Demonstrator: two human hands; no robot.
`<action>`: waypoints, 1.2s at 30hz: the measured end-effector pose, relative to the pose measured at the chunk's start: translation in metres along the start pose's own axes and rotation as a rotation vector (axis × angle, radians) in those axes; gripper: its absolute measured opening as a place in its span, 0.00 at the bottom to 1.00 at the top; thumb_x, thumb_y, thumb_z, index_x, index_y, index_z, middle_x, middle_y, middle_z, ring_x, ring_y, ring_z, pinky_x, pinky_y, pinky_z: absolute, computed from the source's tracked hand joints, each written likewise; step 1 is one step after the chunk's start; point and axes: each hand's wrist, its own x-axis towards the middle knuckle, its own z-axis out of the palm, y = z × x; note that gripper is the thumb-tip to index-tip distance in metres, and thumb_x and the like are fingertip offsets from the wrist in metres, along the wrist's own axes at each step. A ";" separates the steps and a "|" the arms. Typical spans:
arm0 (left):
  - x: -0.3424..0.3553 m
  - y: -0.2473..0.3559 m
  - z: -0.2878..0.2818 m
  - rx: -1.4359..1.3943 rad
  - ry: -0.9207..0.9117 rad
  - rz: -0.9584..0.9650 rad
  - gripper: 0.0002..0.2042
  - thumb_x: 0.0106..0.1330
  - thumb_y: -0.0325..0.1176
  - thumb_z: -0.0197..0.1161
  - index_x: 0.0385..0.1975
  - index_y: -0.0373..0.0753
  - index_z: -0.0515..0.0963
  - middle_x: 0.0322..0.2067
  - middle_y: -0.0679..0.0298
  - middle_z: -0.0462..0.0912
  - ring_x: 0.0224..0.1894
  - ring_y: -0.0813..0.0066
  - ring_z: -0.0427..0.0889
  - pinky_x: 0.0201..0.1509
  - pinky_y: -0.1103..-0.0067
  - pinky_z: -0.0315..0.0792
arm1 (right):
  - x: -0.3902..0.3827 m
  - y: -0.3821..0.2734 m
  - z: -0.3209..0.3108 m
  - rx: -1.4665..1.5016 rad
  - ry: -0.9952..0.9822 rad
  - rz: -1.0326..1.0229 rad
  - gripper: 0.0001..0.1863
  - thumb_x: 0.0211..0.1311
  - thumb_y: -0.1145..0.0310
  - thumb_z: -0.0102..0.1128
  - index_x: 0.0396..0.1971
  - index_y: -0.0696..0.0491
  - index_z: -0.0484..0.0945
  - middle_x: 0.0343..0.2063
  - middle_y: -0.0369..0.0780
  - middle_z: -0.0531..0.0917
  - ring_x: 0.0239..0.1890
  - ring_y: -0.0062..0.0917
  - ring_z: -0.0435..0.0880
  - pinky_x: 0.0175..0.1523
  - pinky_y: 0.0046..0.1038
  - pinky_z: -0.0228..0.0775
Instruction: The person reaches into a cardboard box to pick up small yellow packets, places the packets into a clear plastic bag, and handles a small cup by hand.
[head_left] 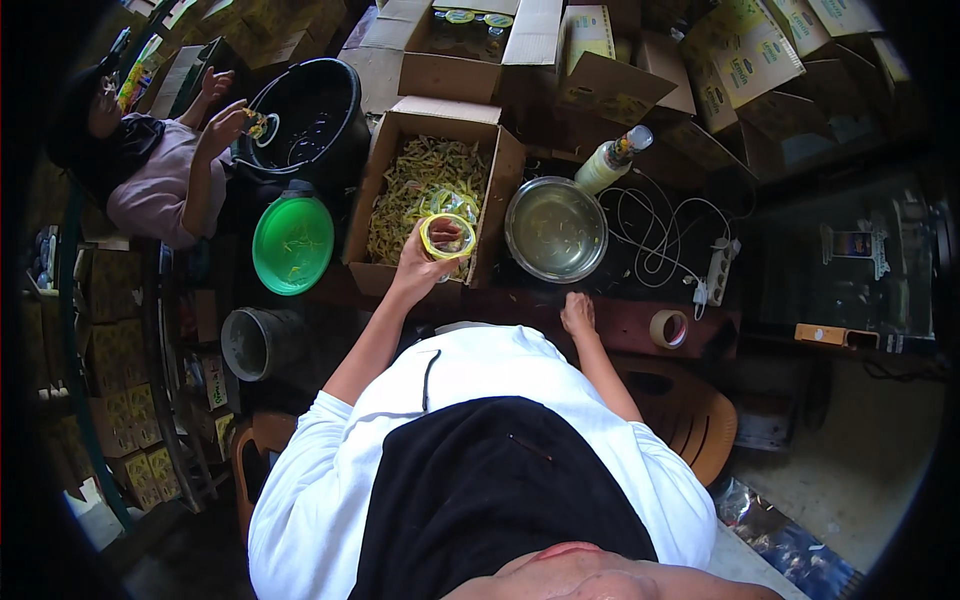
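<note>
My left hand (420, 268) grips a clear, round jar-like container with a yellow rim (448, 236), and fingers show through its wall. It is held over the near side of an open cardboard box (373, 270). Thin yellowish-green strips (410, 185) fill much of that box, with clear wrapped pieces lying among them. My right hand (577, 313) is closed at the table's front edge, just below a metal bowl of cloudy liquid (556, 230); whatever its fingers may hold is hidden. Behind the bowl stands a whitish bottle (603, 165) with a clear, colourfully printed top part.
A green basin (293, 245) and a big black tub (340, 110) are at left, where another person (165, 180) holds a small container. Right of the bowl lie a white cable, a power strip (718, 272) and a tape roll (668, 328). Cardboard boxes (740, 60) stand behind.
</note>
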 end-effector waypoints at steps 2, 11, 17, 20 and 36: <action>0.000 -0.001 0.000 0.008 0.000 -0.004 0.26 0.52 0.23 0.73 0.51 0.37 0.69 0.45 0.62 0.78 0.49 0.75 0.78 0.54 0.78 0.74 | 0.005 -0.002 -0.004 -0.020 -0.174 0.109 0.04 0.47 0.71 0.63 0.22 0.56 0.81 0.30 0.52 0.84 0.39 0.46 0.83 0.51 0.42 0.75; 0.002 -0.005 0.007 -0.031 -0.036 -0.021 0.26 0.53 0.24 0.73 0.52 0.37 0.69 0.44 0.64 0.79 0.47 0.77 0.79 0.53 0.79 0.75 | 0.001 0.010 0.007 -0.079 -0.125 -0.036 0.08 0.48 0.67 0.64 0.25 0.56 0.79 0.30 0.50 0.82 0.39 0.47 0.81 0.51 0.44 0.72; 0.001 -0.003 0.008 -0.008 -0.024 -0.024 0.25 0.53 0.23 0.73 0.51 0.37 0.69 0.44 0.64 0.79 0.47 0.77 0.79 0.54 0.80 0.74 | -0.005 0.009 -0.002 -0.074 -0.054 -0.111 0.11 0.50 0.64 0.66 0.29 0.55 0.77 0.33 0.48 0.81 0.43 0.45 0.79 0.52 0.44 0.70; -0.001 -0.001 0.004 -0.005 -0.002 -0.033 0.28 0.52 0.22 0.73 0.53 0.38 0.69 0.47 0.63 0.77 0.51 0.74 0.77 0.58 0.77 0.73 | -0.010 0.013 -0.001 -0.037 -0.021 -0.090 0.11 0.52 0.65 0.65 0.29 0.55 0.76 0.32 0.50 0.80 0.42 0.47 0.79 0.50 0.45 0.71; -0.041 -0.017 -0.022 -0.013 0.209 -0.134 0.25 0.56 0.23 0.72 0.53 0.37 0.70 0.46 0.63 0.79 0.50 0.75 0.79 0.56 0.78 0.74 | -0.018 -0.012 -0.100 0.796 -0.332 0.052 0.12 0.60 0.72 0.58 0.43 0.58 0.80 0.38 0.43 0.83 0.42 0.29 0.83 0.49 0.28 0.72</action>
